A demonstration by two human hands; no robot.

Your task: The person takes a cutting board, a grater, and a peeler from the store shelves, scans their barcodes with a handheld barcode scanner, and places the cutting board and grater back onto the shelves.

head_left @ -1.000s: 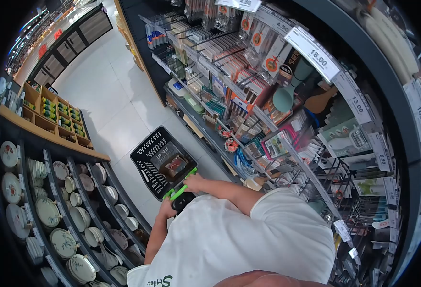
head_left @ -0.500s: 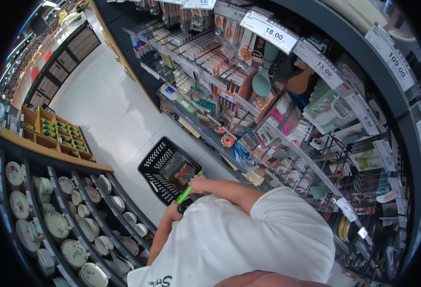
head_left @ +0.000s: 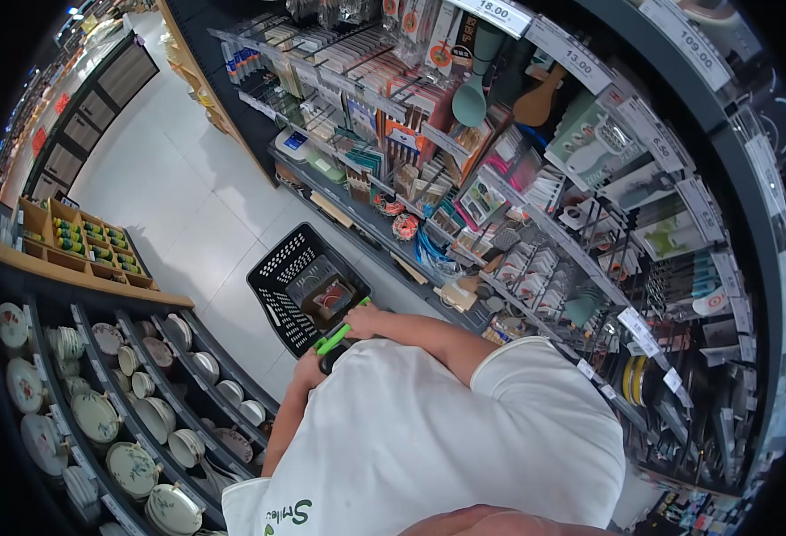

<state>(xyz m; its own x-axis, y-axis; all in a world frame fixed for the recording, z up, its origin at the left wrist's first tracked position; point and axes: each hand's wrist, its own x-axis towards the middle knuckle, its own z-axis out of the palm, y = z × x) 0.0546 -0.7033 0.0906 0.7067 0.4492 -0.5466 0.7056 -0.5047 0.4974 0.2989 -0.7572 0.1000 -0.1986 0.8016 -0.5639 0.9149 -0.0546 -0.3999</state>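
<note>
My left hand (head_left: pixel 307 368) is closed round the lower left end of a green handle (head_left: pixel 332 339). Higher up and to the right, my right hand (head_left: pixel 362 319) is wrapped round the same handle. The handle belongs to a black slatted basket cart (head_left: pixel 279 299) on the aisle floor just beyond my hands. Inside the basket lies a brown package (head_left: pixel 329 298) with a picture on it, beside a clear item whose shape I cannot make out.
Shelves of plates and bowls (head_left: pixel 96 415) run along the left, below a wooden rack of small jars (head_left: pixel 89 246). On the right, a tall shelf holds hanging kitchen tools, among them a green spoon (head_left: pixel 469 105). Pale floor tiles (head_left: pixel 174 192) stretch ahead.
The view has shifted along the aisle, and the right-hand shelf goods sit further left in it. Both hands have stayed on the handle, with the basket still in front of me.
</note>
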